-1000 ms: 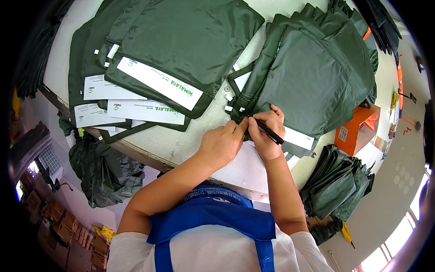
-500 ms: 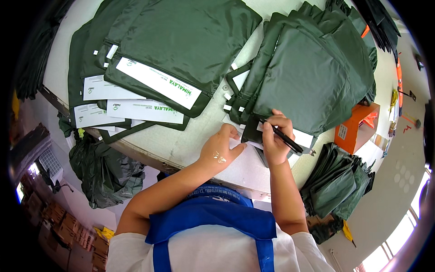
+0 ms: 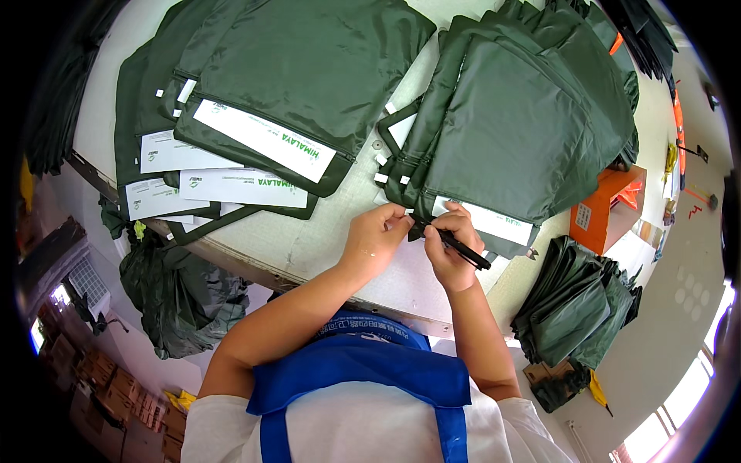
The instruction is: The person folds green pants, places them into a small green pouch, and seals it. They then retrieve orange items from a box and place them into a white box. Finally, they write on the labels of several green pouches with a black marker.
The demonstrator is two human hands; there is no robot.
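Observation:
In my right hand point(image 3: 454, 251) is a slim black pen-like tool point(image 3: 472, 257), its rear end sticking out toward the lower right. Its tip is hidden at the edge of the top dark green fabric bag point(image 3: 517, 123) in the right pile. My left hand point(image 3: 376, 241) is closed at that bag's lower left corner, thumb and fingertips together on a bit of dark material I cannot make out clearly. The two hands almost meet there. Beside my right fingers, a white printed strip point(image 3: 502, 225) runs along the bag's near edge.
Left of the hands lies another pile of green bags point(image 3: 293, 69) with white strips. An orange box point(image 3: 606, 212) stands at the right table edge. Folded dark green fabric point(image 3: 571, 301) hangs below it, and a dark bundle point(image 3: 181, 297) hangs off the table's left front.
My left hand has moved up to the bag's corner and its fingers have closed. My right hand has shifted slightly left and down with the pen-like tool. The bag's near edge now lies flat, showing its white strip.

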